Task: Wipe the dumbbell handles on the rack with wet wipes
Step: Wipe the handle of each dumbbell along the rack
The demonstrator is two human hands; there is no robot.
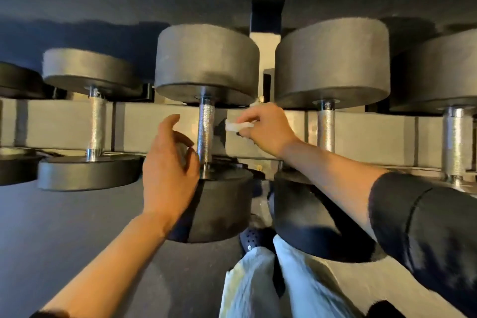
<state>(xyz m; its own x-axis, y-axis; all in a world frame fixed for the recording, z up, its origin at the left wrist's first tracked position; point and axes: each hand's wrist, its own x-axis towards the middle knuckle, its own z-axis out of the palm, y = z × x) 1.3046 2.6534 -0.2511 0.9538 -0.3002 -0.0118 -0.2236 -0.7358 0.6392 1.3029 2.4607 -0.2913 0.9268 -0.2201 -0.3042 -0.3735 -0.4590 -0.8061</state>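
Centrally, knurled chrome dumbbell handle point(205, 131); right hand point(265, 129) pinches crumpled white wipe point(238, 126); left hand point(167, 160) loosely open, empty.

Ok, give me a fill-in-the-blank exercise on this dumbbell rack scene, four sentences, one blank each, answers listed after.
1. The right hand pinches a folded white ____.
2. The wet wipe is held just to the ____ of the middle dumbbell's handle, not touching it.
3. The left hand holds ____; its fingers curl loosely beside that handle.
4. The sleeve on the right arm is ____ in colour.

Missing words: wipe; right; nothing; black
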